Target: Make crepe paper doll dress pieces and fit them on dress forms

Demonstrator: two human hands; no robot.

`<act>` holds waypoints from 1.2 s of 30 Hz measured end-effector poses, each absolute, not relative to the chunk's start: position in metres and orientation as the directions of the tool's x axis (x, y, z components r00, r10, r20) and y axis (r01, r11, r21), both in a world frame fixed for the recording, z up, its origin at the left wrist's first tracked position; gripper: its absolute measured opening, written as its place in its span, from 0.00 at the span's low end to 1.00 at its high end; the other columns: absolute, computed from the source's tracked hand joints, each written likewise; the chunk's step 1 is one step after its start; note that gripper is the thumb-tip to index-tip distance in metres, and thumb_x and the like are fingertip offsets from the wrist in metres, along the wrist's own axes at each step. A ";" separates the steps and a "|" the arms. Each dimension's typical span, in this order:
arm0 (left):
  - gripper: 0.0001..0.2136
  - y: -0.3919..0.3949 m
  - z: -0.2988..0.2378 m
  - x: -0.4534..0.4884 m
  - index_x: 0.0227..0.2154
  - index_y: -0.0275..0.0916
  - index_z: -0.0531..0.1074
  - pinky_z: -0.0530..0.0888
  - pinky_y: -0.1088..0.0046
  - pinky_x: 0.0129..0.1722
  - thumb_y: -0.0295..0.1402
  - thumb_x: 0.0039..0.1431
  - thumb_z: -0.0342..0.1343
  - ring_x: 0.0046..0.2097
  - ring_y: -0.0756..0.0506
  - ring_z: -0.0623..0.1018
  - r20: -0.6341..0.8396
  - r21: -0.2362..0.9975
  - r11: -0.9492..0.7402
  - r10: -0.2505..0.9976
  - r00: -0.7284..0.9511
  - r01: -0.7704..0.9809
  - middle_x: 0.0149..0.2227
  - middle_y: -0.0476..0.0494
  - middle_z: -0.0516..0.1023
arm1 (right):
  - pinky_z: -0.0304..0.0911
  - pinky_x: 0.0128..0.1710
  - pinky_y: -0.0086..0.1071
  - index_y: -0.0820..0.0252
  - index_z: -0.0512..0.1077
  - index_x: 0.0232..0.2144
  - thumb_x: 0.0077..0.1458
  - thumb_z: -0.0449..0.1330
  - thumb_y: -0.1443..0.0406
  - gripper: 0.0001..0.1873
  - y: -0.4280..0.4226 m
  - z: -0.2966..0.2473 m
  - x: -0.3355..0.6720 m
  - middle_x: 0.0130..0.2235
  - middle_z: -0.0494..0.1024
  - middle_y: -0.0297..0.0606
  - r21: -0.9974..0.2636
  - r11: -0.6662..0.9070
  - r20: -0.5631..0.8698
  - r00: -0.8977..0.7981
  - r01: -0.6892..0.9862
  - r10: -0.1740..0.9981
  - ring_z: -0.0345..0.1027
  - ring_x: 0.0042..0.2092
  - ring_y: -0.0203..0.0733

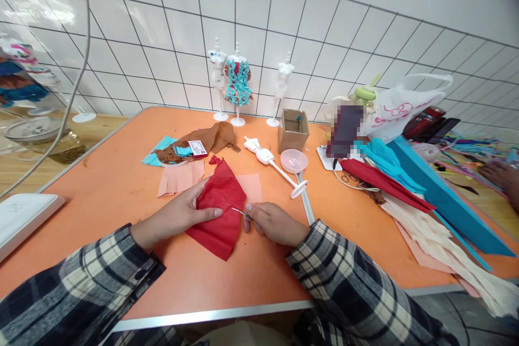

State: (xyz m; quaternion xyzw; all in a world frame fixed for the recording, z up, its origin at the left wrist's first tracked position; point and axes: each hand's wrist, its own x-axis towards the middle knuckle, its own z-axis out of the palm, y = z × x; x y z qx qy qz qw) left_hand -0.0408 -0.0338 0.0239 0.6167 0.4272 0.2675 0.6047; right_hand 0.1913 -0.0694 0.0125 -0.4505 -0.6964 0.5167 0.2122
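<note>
My left hand (194, 208) grips a sheet of red crepe paper (225, 189), thumb on top and fingers behind it. The paper hangs slanted above the orange table (211, 286), its top corner crumpled. Against its right edge, my right hand (270, 221) is closed round small scissors (242, 213); their thin metal blades point left over the red paper, and the handles are hidden in my fingers. Behind the red paper lie pale pink paper pieces (182, 178). A white mini dress form (265, 155) lies on its side just beyond my right hand.
At the back stand white dress forms (283, 81), one in blue ruffles (238, 81), beside a cardboard box (293, 130) and pink bowl (294, 161). Brown paper (206, 140) lies left. Coloured paper rolls (389, 186) and a plastic bag (399, 111) fill the right; another person's hand (503, 178) shows there.
</note>
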 end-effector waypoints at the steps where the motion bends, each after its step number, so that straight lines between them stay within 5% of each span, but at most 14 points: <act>1: 0.26 -0.034 0.023 -0.041 0.50 0.41 0.66 0.79 0.71 0.36 0.39 0.49 0.67 0.41 0.40 0.81 -0.186 0.975 0.096 0.848 0.496 0.202 0.39 0.44 0.82 | 0.52 0.29 0.27 0.63 0.70 0.26 0.69 0.39 0.55 0.29 -0.070 0.013 0.191 0.18 0.57 0.27 -0.911 0.057 -0.174 -0.506 0.408 0.845 0.53 0.23 0.31; 15: 0.31 -0.031 0.023 -0.043 0.54 0.39 0.65 0.79 0.68 0.40 0.40 0.47 0.68 0.45 0.36 0.81 -0.171 0.972 0.070 0.865 0.471 0.225 0.46 0.38 0.81 | 0.53 0.29 0.26 0.62 0.66 0.24 0.69 0.40 0.56 0.27 -0.069 0.017 0.191 0.21 0.61 0.29 -0.888 0.130 -0.159 -0.560 0.440 0.813 0.55 0.25 0.32; 25: 0.32 -0.030 0.025 -0.042 0.55 0.39 0.64 0.79 0.69 0.39 0.41 0.48 0.67 0.48 0.35 0.79 -0.165 0.972 0.064 0.871 0.462 0.227 0.48 0.38 0.80 | 0.50 0.16 0.23 0.62 0.67 0.26 0.68 0.39 0.51 0.29 -0.072 0.018 0.194 0.18 0.56 0.26 -0.917 -0.140 -0.322 -0.485 0.374 0.813 0.49 0.17 0.28; 36: 0.33 -0.031 0.021 -0.043 0.57 0.40 0.63 0.80 0.67 0.39 0.40 0.48 0.67 0.43 0.37 0.81 -0.145 0.977 0.048 0.862 0.485 0.206 0.46 0.38 0.81 | 0.50 0.12 0.22 0.61 0.67 0.27 0.67 0.40 0.49 0.28 -0.070 0.015 0.193 0.18 0.57 0.26 -0.906 -0.123 -0.335 -0.508 0.406 0.794 0.50 0.16 0.28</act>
